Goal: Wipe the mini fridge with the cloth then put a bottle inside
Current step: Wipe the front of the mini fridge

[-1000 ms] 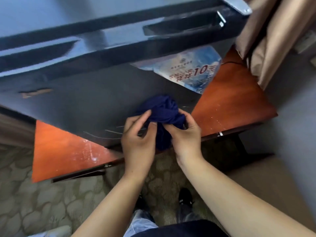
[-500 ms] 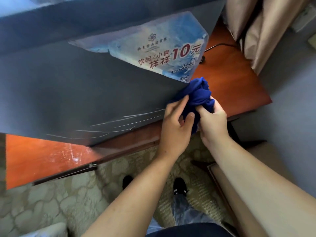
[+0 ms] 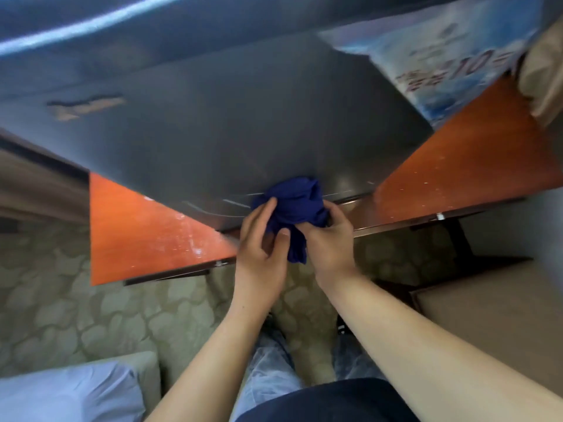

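I hold the cloth [image 3: 292, 205] bunched into a ball between both hands, at the bottom edge of the fridge [image 3: 231, 132] front, where the fridge meets the table [image 3: 146, 226]. It seems to touch the door, though I can't be sure. My left hand [image 3: 262, 239] pinches the cloth's left side between thumb and curled fingers. My right hand [image 3: 329, 239] grips the right side, and a tail of cloth hangs between my palms.

Both hands are equally near the fridge, so either could lead. Nearly all of the grey front lies above the cloth and away from me, wider to the left, so I judge the next stroke should go up and leftward. A sticker [image 3: 451, 71] covers the fridge's upper right corner. The ball has no long axis and might wipe better spread flat. The door looks closed, and I see no bottle.
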